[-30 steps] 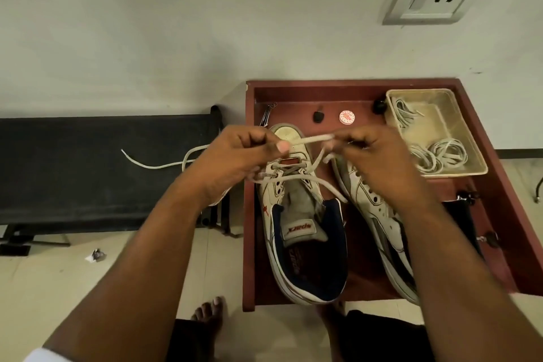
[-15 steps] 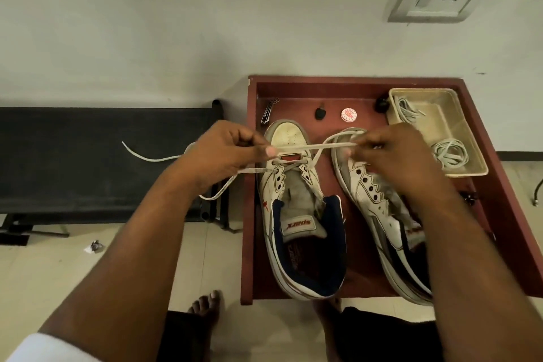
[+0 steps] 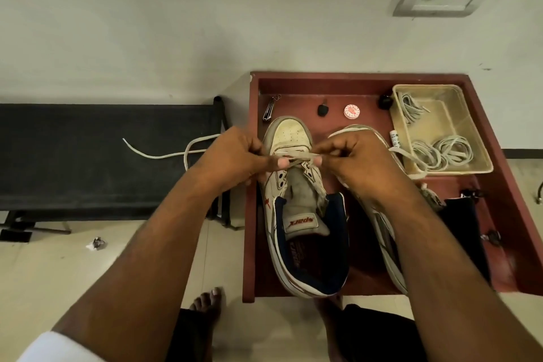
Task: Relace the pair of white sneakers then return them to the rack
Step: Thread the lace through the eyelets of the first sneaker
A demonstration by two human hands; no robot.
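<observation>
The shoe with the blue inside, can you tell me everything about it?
The shoe is a worn white sneaker with dark blue lining, a grey tongue bearing a red logo, and a red star on its side. It looks like scuffed leather. It lies flat on the red tray, toe toward the wall, beside the other sneaker. It is barely laced: a flat white lace crosses near the toe, pinched by the left hand and right hand.

Single head-worn wide-angle view, looking steeply down and forward, close over red tray (image 3: 499, 138) against wall
</observation>
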